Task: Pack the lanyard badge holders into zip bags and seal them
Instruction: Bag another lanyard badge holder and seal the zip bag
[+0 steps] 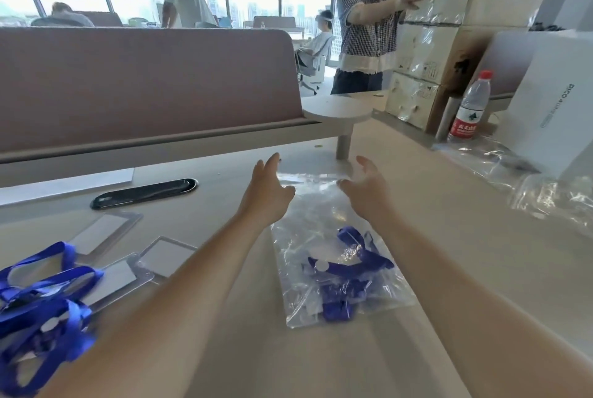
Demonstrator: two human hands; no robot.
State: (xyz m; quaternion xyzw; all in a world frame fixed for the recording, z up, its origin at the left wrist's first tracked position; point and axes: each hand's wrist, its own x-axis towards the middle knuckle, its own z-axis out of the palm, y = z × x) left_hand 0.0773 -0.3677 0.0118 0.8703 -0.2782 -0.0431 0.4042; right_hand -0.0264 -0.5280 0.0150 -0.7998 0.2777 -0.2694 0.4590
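A clear zip bag [316, 205] lies flat on the beige desk [449, 237], its mouth pointing away from me. Inside its near half sits a badge holder with a blue lanyard [348, 266]. My left hand [268, 192] hovers at the bag's far left corner, fingers spread. My right hand [365, 187] is at the far right corner, fingers apart too. Neither hand grips the bag. At the left lie several loose clear badge holders [160, 256] and a heap of blue lanyards [45, 304].
Spare clear bags [545, 192] lie at the right beside a water bottle [470, 107], a white box [552, 102] and stacked cartons [449, 41]. A pink divider [144, 83] runs across the back. A black cable grommet [144, 193] sits left. A person [365, 28] stands behind.
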